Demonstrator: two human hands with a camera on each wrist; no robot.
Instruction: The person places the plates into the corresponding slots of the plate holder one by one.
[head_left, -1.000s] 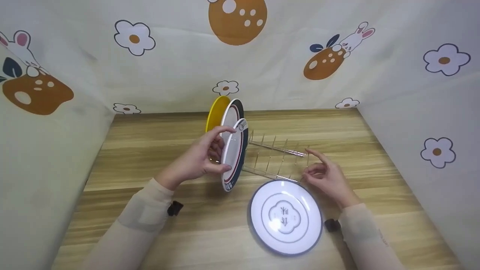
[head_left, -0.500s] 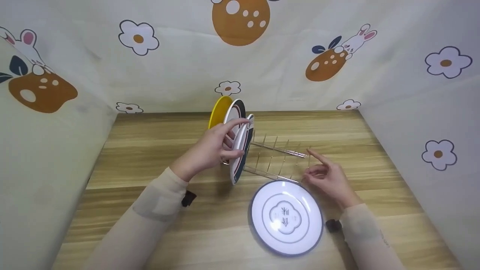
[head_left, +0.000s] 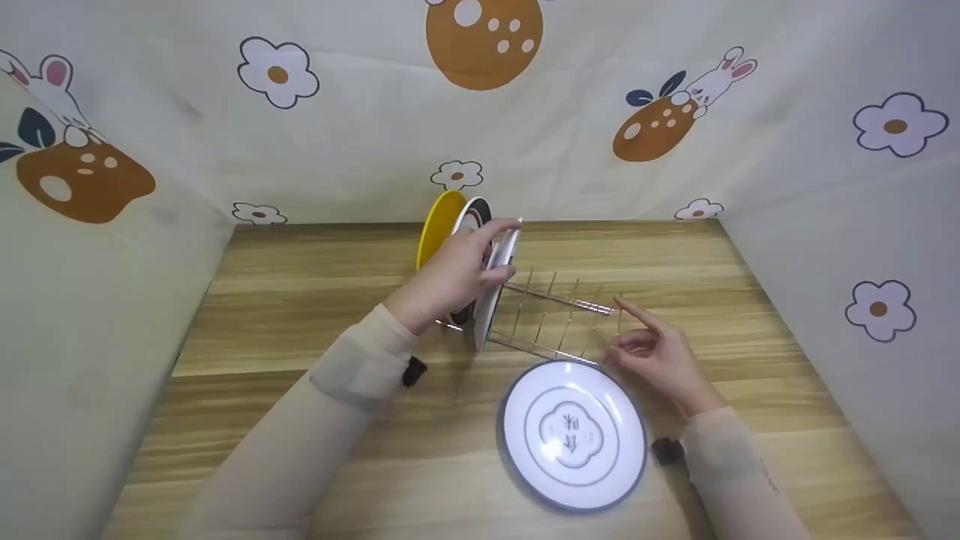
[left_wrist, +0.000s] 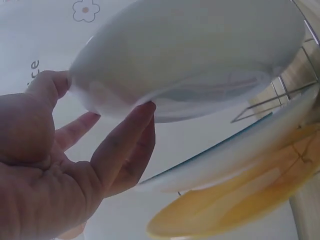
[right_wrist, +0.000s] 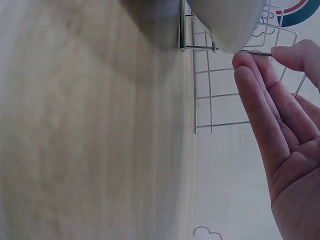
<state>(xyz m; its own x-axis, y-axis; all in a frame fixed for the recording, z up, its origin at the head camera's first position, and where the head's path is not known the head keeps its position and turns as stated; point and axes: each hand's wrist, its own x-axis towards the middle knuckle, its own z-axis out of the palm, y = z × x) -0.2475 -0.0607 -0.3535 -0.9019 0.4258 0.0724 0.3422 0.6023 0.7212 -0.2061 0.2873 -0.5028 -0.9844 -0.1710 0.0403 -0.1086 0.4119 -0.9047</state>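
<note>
The held plate (head_left: 491, 307) shows glossy white. Behind it, the yellow plate (head_left: 437, 229) is plain, and the dark-rimmed plate (head_left: 480, 211) is white inside with a red ring. The flat plate (head_left: 574, 435) is white, edged blue-grey, with thin grey rings around a flower outline and dark characters. The wire rack (head_left: 577, 303) is silver; the worktop (head_left: 750, 330) has yellow-brown wood grain. The cream backdrop (head_left: 360, 135) carries orange-brown fruits, white rabbits and white flowers.

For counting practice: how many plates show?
4: yellow plate and patterned white plate in silver wire rack; tilted white plate in left hand; blue-rimmed white plate before the rack.
</note>
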